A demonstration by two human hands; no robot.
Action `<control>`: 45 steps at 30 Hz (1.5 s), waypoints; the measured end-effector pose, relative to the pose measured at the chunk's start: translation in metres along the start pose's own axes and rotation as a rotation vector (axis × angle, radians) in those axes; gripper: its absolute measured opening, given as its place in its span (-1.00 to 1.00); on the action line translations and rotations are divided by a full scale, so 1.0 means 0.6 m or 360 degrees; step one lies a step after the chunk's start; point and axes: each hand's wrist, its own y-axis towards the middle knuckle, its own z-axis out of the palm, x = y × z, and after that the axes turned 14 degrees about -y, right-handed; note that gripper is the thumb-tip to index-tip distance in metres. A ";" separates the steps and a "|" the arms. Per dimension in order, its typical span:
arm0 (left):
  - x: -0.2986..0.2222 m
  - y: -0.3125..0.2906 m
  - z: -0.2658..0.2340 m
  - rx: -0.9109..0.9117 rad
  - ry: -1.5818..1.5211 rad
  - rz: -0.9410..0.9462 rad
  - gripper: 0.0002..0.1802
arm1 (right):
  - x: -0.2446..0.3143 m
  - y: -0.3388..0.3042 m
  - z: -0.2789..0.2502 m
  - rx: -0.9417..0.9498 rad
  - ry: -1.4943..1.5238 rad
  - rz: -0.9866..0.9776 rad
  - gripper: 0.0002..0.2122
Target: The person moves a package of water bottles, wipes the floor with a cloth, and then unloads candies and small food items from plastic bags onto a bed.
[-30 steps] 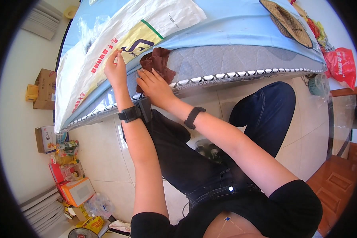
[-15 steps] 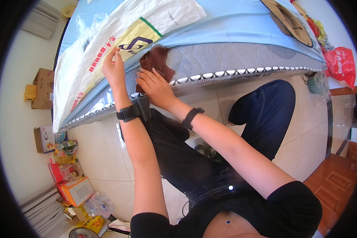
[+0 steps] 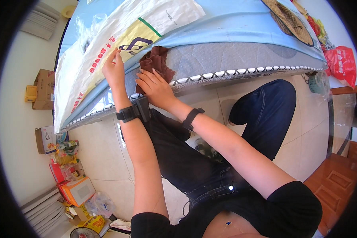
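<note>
A crumpled dark brown cloth (image 3: 156,58) lies against the side of the mattress. My right hand (image 3: 156,87) is closed on its lower part, with the fingers over the folds and some cloth showing beside the palm. To the left, my left hand (image 3: 113,67) is raised in front of a white woven sack (image 3: 101,51) with a pale yellow panel. Its thumb and forefinger are pinched together; whatever is between them is too small to make out. The sack is draped over the blue sheet (image 3: 226,23) at the bed's edge.
A grey quilted mattress (image 3: 222,57) with black-and-white edging curves across in front of me. A straw hat (image 3: 291,23) rests on the bed at right, near a red plastic bag (image 3: 340,65). Cardboard boxes (image 3: 43,89) and bottles (image 3: 69,146) stand along the left wall.
The upper part of the brown cloth was smeared by motion and now lies still in sharp folds. Both my hands have stayed nearly in place.
</note>
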 end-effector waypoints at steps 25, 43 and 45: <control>0.051 -0.030 0.009 0.0576 0.0796 -0.0395 -0.44 | -0.025 0.000 -0.094 0.0540 -0.0072 0.0026 -0.82; -0.384 -0.163 -0.190 0.0098 -0.1489 0.0744 -0.54 | -0.104 0.049 -0.530 0.0521 0.3116 0.0166 -0.58; -0.440 -0.163 -0.180 0.0038 -0.2068 0.0981 -0.58 | -0.089 0.113 -0.563 0.0784 0.3031 -0.0294 -0.66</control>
